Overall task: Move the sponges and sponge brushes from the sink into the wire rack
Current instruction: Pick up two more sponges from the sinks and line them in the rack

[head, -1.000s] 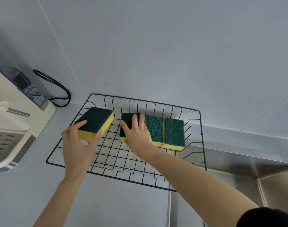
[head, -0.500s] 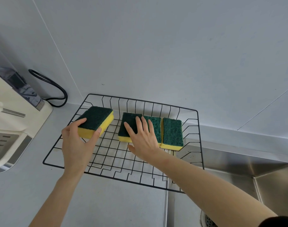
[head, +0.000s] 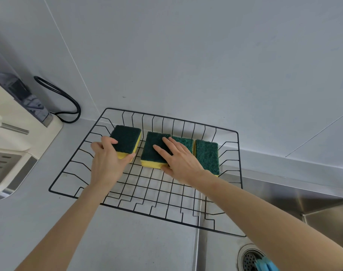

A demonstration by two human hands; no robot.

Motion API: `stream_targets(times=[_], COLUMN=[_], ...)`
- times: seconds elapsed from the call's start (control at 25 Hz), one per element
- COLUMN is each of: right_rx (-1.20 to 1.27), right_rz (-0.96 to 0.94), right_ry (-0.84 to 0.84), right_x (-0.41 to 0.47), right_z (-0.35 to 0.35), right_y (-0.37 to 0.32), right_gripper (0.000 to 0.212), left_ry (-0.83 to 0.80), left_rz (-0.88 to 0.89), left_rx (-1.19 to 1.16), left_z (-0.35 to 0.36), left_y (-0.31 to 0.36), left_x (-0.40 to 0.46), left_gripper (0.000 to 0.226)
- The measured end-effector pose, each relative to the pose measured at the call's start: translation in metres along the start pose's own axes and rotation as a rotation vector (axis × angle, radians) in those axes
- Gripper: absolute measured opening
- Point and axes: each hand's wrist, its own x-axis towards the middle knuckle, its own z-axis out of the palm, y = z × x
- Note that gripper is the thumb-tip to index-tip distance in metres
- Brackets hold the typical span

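Observation:
A black wire rack [head: 147, 210] sits on the counter, its right end overhanging the steel sink [head: 295, 200]. Several yellow sponges with dark green scrub tops lie along its far side. My left hand [head: 108, 163] grips the leftmost sponge [head: 126, 138] by its near end, inside the rack. My right hand [head: 181, 160] lies flat with spread fingers on the second sponge [head: 154, 151]. To the right sit a third sponge [head: 183, 142] and a fourth sponge [head: 207, 155]. A light blue object [head: 265, 265] shows by the sink drain [head: 248, 258], cut off by the frame.
A cream-coloured appliance [head: 14, 137] stands on the counter at the left, with a black cable [head: 63, 100] looping behind it. Grey wall panels rise directly behind the rack. Bare counter lies in front of the rack.
My left hand has carried its sponge rightward and farther into the rack, close to the second sponge. My right hand stays flat on the second sponge. The camera view has tilted down slightly.

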Motion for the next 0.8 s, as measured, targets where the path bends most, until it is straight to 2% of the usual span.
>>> stream_targets(times=[0.36, 0.48, 0.6, 0.8], right_rx=[-0.025, 0.017, 0.035, 0.054], right_rz=[0.024, 0.039, 0.015, -0.011], right_ry=[0.015, 0.027, 0.021, 0.013], right_x=[-0.007, -0.005, -0.004, -0.005], right_z=[0.004, 0.006, 0.004, 0.003], right_y=[0.010, 0.009, 0.011, 0.015], right_gripper=[0.069, 0.067, 0.065, 0.064], left_ry=[-0.184, -0.268, -0.251, -0.233], left_rz=[-0.003, -0.016, -0.032, -0.016], left_rx=[0.041, -0.021, -0.074, -0.027], left_z=[0.015, 0.016, 0.016, 0.018], left_y=[-0.009, -0.013, -0.008, -0.005], left_x=[0.010, 0.009, 0.015, 0.013], left_gripper=[0.066, 0.071, 0.069, 0.063])
